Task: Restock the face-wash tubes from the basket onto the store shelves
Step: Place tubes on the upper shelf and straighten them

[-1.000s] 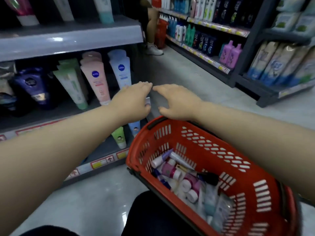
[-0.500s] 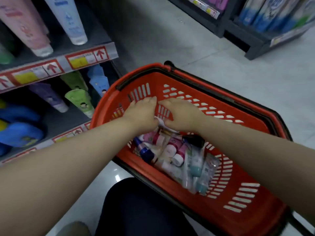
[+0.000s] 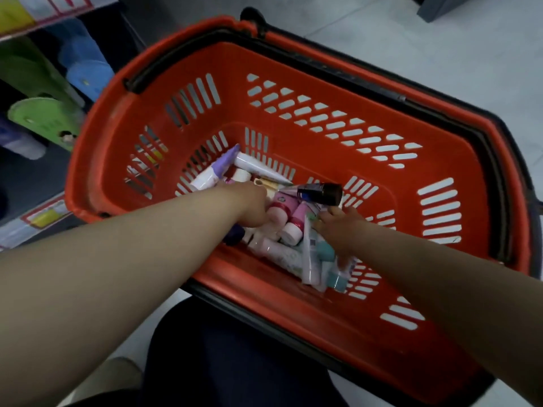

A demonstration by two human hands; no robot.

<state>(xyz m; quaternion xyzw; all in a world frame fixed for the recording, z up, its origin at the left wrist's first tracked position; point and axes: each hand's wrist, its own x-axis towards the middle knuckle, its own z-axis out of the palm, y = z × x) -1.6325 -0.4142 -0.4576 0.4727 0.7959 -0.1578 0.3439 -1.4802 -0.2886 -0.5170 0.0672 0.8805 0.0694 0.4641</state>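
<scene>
Both my hands down in basket (image 3: 293, 69) among tubes (image 3: 282, 207); left hand (image 3: 249, 207) & right hand (image 3: 338, 227) grip: can't tell. Tubes look light, soft, slick; I'd grab mid-body, near cap

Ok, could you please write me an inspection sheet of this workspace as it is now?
Surface: pale shiny floor; the red basket stands on it.
Job's things: mixed tubes piled at the basket bottom; a black-capped tube lies on top.
Clutter: nothing seen.
Grippers: left hand and right hand are both down in the pile; fingers hidden, so the grip is unclear.
Cables: nothing seen.
Surroundings: shelf at left with green tubes and blue tubes; black handles folded on the basket rim.
</scene>
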